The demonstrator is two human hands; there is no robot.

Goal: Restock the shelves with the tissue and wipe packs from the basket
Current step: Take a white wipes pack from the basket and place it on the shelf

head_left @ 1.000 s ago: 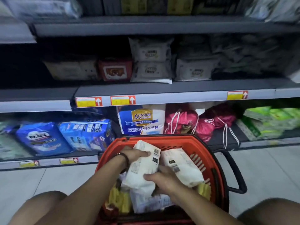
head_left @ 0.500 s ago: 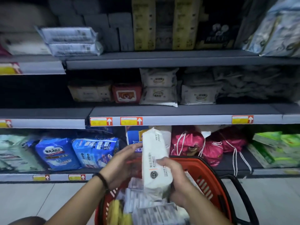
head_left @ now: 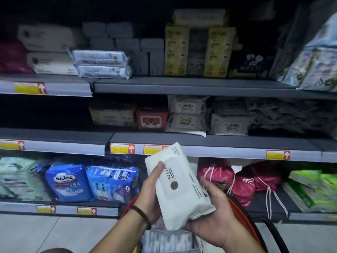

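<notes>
The white soft-plastic wipe pack with a rounded flip lid and a small round emblem on its face (head_left: 179,185) is held in both hands above the orange-red plastic basket (head_left: 243,217), clear of every shelf. The pack is tilted, with its upper end leaning left, and that end overlaps the price rail of the middle grey metal shelf (head_left: 218,141) in the head view. The left hand (head_left: 151,194) grips the pack's left long edge, thumb laid on the printed face and the fingers wrapped behind. A dark bracelet (head_left: 141,214) sits on the left wrist. The right hand (head_left: 215,221) cups the lower right end from beneath, palm up, with the thumb pressed along the right long edge. More white packs with printed backs (head_left: 167,241) lie in the basket directly below the hands, and the basket's black handle (head_left: 273,232) shows to the right. On the middle shelf, a red wipe pack bearing a bear picture (head_left: 152,118) stands just beside two stacked white wipe packs (head_left: 186,114). The lower shelf carries blue printed packs (head_left: 67,181) on the left, pink drawstring bags (head_left: 215,174) behind the held pack, and green packs (head_left: 313,189) on the right. Yellow-and-red price tags (head_left: 122,148) are fixed to the shelf rails.
</notes>
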